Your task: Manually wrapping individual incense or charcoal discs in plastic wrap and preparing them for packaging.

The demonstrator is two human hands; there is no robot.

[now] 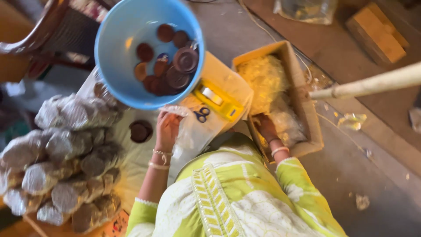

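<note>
Near the middle of the frame the left hand (166, 129) is raised with its fingers pinched on the top edge of a thin clear plastic bag (193, 134), which hangs and spreads to the right of the wrist over the pale cloth below. The wrist carries thin bangles, and the sleeve behind it is lime green with white embroidery. To the right of centre the right hand (265, 127) reaches down into an open cardboard box (302, 94) that is packed with crumpled clear plastic bags (265, 77); the fingers are buried among the bags, so I cannot tell whether they are clenched on one or loose. Above the left hand, in the upper middle of the frame, stands a light blue plastic tub (118, 48) holding a loose heap of brown round discs (164, 66), some dark, some reddish. One more brown disc (140, 131) lies by itself on the cloth just left of the left hand. Between the tub and the box sits a small yellow device (219, 102), and a pair of blue-handled scissors (201, 115) lies just beside it, close above the bag. The left side of the frame is filled with a pile of wrapped bundles (61, 162) in clear film, stacked several deep. A pale pole (372, 83) crosses the upper right above the grey floor.
</note>
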